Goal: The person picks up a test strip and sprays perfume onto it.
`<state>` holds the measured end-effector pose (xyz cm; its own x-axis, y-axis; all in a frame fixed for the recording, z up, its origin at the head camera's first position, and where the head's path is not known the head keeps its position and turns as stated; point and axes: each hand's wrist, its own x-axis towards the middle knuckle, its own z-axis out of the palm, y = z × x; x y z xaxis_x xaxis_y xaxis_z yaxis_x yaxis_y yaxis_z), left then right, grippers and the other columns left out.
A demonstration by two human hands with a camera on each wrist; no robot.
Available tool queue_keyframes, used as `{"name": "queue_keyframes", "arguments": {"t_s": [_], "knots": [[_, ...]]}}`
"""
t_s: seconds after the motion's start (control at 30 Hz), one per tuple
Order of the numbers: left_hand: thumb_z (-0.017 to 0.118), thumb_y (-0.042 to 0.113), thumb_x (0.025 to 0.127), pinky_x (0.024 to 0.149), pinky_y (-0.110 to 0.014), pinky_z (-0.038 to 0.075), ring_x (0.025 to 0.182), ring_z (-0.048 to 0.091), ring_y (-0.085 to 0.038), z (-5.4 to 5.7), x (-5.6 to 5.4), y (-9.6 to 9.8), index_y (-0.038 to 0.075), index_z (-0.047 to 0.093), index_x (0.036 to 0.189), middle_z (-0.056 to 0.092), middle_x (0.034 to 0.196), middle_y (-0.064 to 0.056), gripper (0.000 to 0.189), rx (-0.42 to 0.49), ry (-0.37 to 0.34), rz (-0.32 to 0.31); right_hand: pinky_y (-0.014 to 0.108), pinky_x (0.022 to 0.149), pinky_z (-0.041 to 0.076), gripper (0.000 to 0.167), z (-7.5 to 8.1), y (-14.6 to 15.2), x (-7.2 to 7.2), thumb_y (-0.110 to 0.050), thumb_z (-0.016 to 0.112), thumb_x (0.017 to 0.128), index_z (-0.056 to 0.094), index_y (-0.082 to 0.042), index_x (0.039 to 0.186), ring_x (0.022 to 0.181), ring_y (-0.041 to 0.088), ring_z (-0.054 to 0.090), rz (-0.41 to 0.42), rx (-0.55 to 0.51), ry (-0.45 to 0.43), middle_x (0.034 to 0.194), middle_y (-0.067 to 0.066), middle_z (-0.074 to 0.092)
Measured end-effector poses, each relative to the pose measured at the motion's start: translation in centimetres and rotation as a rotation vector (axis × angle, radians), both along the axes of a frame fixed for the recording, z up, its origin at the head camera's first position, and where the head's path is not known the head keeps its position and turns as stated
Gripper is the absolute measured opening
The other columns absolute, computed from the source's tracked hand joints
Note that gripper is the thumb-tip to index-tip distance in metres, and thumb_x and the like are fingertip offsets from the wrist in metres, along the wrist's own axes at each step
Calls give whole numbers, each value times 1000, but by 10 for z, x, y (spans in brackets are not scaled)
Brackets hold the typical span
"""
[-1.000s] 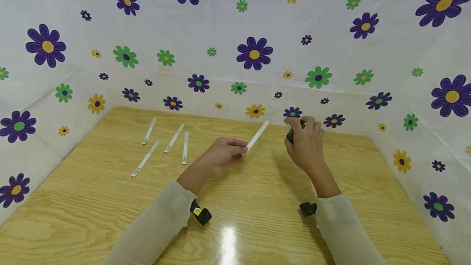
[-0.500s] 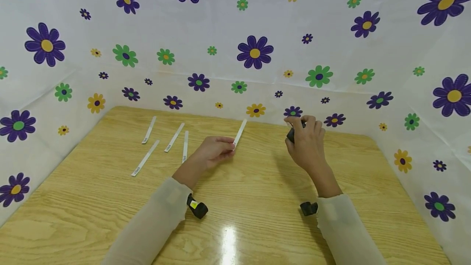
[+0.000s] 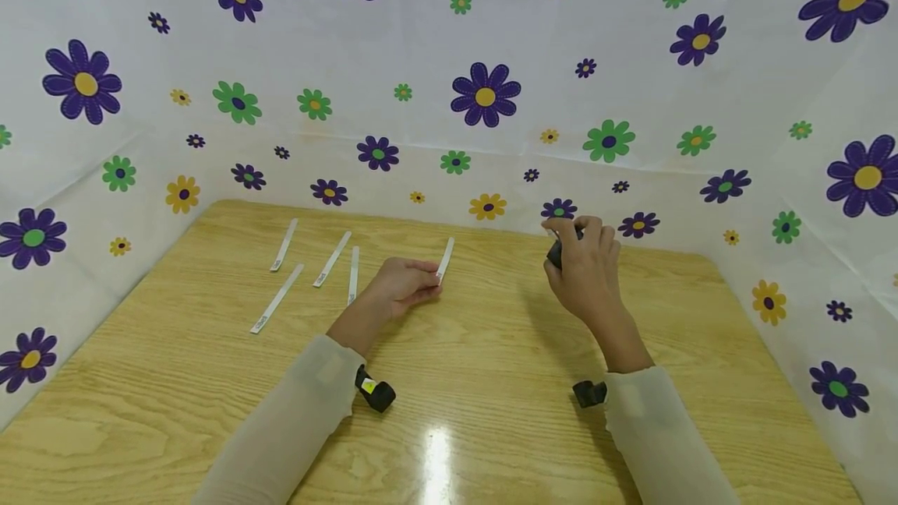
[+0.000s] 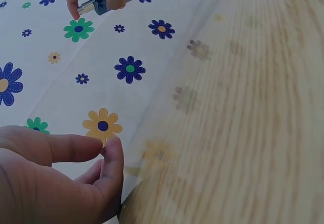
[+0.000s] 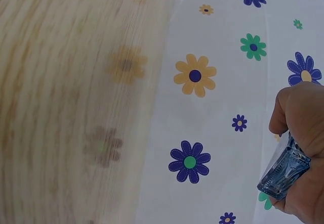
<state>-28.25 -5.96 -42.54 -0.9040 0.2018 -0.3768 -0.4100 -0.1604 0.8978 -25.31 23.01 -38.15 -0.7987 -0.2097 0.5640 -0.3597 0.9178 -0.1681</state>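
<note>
My left hand (image 3: 400,287) pinches the near end of a slim white strip (image 3: 445,258) between thumb and fingertips, over the far half of a wood-grained table (image 3: 491,396). The strip's length leans away from me and slightly right, its far tip showing just short of the table's back edge in the head view. My right hand (image 3: 588,263) is wrapped around a blue glass bottle (image 5: 287,169), the index finger reaching over to its silvery nozzle (image 4: 86,7). Hand and bottle overlap the back edge as the head camera sees it, and a shadow falls on the wood below; I cannot tell how high they are. A gap separates strip and bottle, with room on both sides of it. Four more strips (image 3: 284,245) lie apart from one another on the left part of the table, the nearest one partly hidden by my left wrist. Wood stretches from my right hand to the table's right edge, well apart, and between my sleeves (image 3: 281,427) toward the near side. A flower-printed white cloth (image 3: 421,45) rises behind the back edge and along both sides.
</note>
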Motion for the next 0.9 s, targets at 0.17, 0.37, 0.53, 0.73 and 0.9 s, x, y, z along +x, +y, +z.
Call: {"name": "queue_keyframes", "arguments": {"t_s": [0.17,0.37,0.53,0.73,0.9], "knots": [[60,-12,96,88,-33,59,83,68,-21,2,1,0,-15,58,130,63,114,-26,34,-20,2,-11,60,80,37,60,0,0,-1,-2,76,86,47,-18,136,105,51,40,-2,-5,-8,127,34,42],[60,-11,97,92,-36,58,85,66,-21,4,3,0,-14,59,130,61,113,-21,33,-52,-10,-9,60,80,37,60,1,0,0,-2,76,85,47,-18,136,106,51,40,5,-12,-17,127,34,42],[61,-6,98,94,-37,57,90,66,-23,8,2,-5,-12,59,131,61,119,-23,34,-103,10,-19,60,80,36,59,2,0,0,-2,75,86,47,-17,136,107,51,39,6,-15,-27,128,34,41],[62,1,101,93,-35,58,96,67,-26,17,-3,-25,-10,58,136,58,129,-24,37,-155,87,-20,60,81,36,60,3,0,0,-2,76,86,46,-18,137,108,52,39,4,-12,-33,129,35,40],[62,2,100,91,-32,58,104,65,-30,30,-7,-46,-12,54,139,54,136,-25,42,-153,128,3,60,80,36,61,2,0,1,-3,76,86,46,-18,137,108,52,39,8,-8,-31,129,35,40]]}}
